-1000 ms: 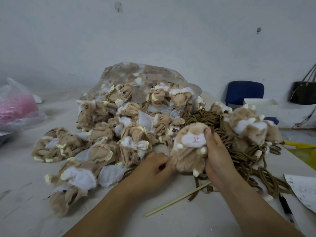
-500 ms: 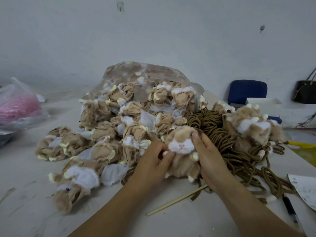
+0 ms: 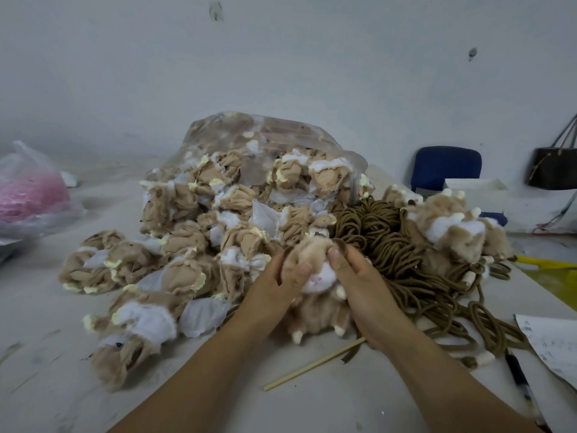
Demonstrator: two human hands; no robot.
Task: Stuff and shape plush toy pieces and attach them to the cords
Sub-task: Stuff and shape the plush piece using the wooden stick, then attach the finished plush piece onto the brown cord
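Pale scuffed wall [image 3: 312,57]; blue chair [image 3: 446,165] at right; dark handbag [image 3: 551,167] hanging beside it; dim, even light.

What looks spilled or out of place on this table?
The clear bag lies on its side, and unstuffed plush skins have spilled from its mouth across the table. The brown cords sit in a tangled heap. The toy in the left hand and right hand looks intact.

pale table [image 3: 46,354]: plush skins heap [image 3: 184,245], brown cords [image 3: 384,242], wooden stick [image 3: 312,367], pen [image 3: 521,382], paper [image 3: 552,345], pink-filled bag [image 3: 28,195].
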